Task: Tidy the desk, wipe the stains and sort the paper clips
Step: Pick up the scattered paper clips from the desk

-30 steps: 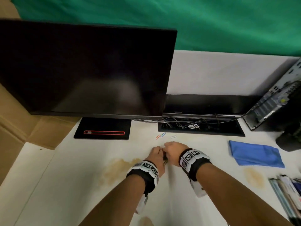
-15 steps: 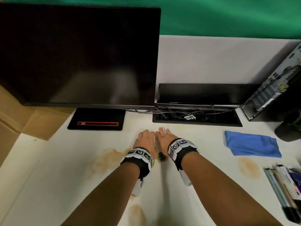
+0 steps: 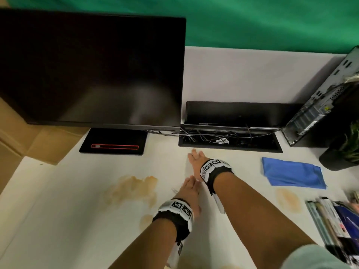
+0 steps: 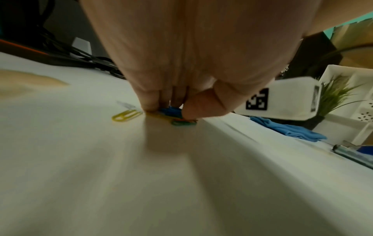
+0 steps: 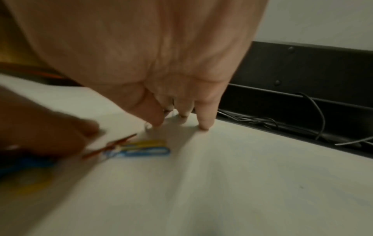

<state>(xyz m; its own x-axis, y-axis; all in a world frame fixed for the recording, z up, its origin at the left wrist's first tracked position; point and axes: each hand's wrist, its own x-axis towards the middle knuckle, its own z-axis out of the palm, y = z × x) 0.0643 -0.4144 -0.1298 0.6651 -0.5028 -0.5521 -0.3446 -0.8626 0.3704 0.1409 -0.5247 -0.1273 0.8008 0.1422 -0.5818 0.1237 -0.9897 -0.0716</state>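
Desk: white desk (image 3: 58,220), filling the lower half of the head view.
Left hand: left hand (image 3: 189,191) is low in the middle of the frame, fingertips down on the desk, thumb and fingers pinching a small heap of paper clips (image 4: 177,115), blue and green ones among them.
Yellow clip: yellow clip (image 4: 126,115) lies flat just left of those fingers, not held.
Right hand: right hand (image 3: 196,162) is a little higher in the frame, near the black cable tray (image 3: 229,140); fingers (image 5: 206,118) point down and touch the desk, thumb close to them. Whether it pinches something, I cannot tell; the picture is blurred.
Loose clips: blue clip (image 5: 145,152) with a yellow one beside it lies between the two hands.
Stains: brown stain (image 3: 132,187) left of the left hand; another stain (image 3: 287,199) at the right, below the blue cloth (image 3: 291,173).
Background: dark monitor (image 3: 91,65) in the upper left, computer case (image 3: 326,98) and plant (image 3: 347,148) at the right edge, books (image 3: 330,220) lower right.
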